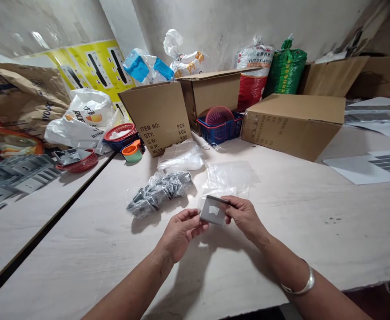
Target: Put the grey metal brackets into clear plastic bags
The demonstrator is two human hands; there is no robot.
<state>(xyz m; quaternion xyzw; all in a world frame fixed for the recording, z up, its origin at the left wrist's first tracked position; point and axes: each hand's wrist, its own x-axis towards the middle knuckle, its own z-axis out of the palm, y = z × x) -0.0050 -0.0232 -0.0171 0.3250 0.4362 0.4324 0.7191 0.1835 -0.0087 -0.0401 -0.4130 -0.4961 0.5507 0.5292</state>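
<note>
Between two hands, seemingly one metal plate.

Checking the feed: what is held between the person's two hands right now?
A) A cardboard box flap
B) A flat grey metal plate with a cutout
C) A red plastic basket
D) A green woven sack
B. The flat grey metal plate with a cutout is gripped between the left hand and the right hand.

The single head-worn view looks forward and down from behind the left hand and right hand, close above the table beyond the fingers.
</note>
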